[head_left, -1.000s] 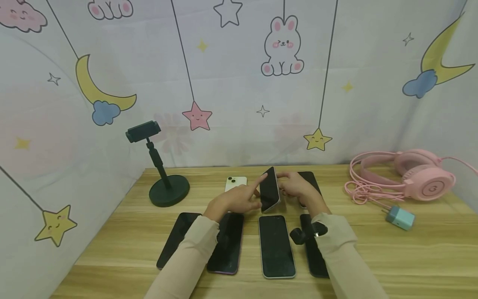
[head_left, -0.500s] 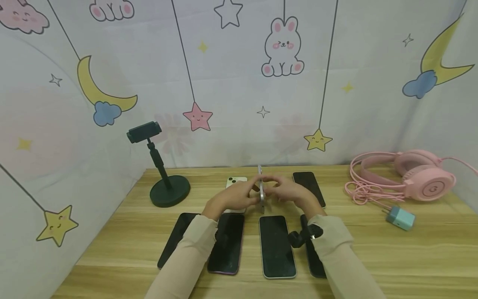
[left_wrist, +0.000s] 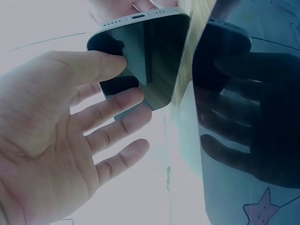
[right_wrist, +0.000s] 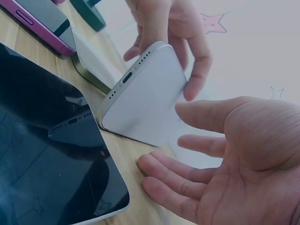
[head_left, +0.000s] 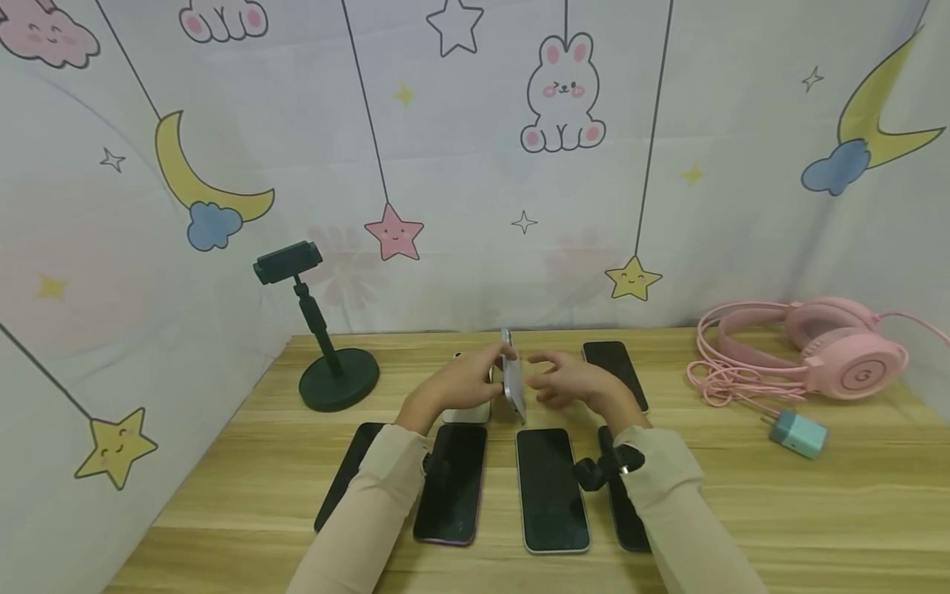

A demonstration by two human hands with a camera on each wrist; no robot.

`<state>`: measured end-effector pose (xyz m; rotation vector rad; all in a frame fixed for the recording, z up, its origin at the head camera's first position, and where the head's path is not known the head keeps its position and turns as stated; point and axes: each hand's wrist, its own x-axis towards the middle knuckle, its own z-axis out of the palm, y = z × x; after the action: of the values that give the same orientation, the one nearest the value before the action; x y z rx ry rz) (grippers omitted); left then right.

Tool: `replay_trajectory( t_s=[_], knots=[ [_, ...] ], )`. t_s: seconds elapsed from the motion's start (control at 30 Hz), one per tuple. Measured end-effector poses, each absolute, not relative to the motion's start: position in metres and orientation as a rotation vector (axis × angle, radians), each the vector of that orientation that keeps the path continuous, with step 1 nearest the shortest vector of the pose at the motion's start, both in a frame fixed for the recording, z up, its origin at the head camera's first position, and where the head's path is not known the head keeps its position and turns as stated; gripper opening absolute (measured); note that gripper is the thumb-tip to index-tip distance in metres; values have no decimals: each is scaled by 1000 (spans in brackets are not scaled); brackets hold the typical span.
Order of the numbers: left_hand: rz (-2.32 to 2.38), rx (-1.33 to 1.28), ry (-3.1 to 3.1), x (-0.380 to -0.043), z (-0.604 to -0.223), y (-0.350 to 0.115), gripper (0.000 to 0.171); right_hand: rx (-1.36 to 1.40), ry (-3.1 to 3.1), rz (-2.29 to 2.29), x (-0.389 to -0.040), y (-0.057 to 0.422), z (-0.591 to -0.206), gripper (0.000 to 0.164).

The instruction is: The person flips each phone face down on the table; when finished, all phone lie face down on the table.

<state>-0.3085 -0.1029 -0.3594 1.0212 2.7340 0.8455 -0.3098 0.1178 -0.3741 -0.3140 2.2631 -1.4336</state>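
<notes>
My left hand (head_left: 462,381) pinches a silver-framed smartphone (head_left: 513,379) that stands on edge over the table, tilted. In the left wrist view the thumb lies on its dark screen (left_wrist: 161,61) and the other fingers are spread. Its pale back (right_wrist: 150,96) and bottom edge with the charging port show in the right wrist view. My right hand (head_left: 575,379) is just right of the phone, fingers loosely bent and holding nothing. Partly hidden by the left hand, a white phone (head_left: 467,414) lies flat.
Several dark-screened phones (head_left: 552,491) lie in a front row, some partly under the forearms. Another dark phone (head_left: 618,375) lies back right. A black stand (head_left: 337,379) is at left; pink headphones (head_left: 853,363) and a teal charger (head_left: 798,433) are at right.
The phone has turned from showing its screen, through edge-on, to showing its pale back, and shifted slightly left. The right hand has let go of it; the left still grips it.
</notes>
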Motion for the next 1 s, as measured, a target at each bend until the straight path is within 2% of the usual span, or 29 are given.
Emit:
replay_trajectory(
  t_s=[0.47, 1.0],
  knots=[
    [755, 1021, 2696, -306, -358, -97, 39, -269, 2272, -1461, -309, 128, -369, 56],
    [455, 1007, 2712, -304, -371, -89, 61, -167, 2280, -1446, -303, 134, -365, 55]
  ],
)
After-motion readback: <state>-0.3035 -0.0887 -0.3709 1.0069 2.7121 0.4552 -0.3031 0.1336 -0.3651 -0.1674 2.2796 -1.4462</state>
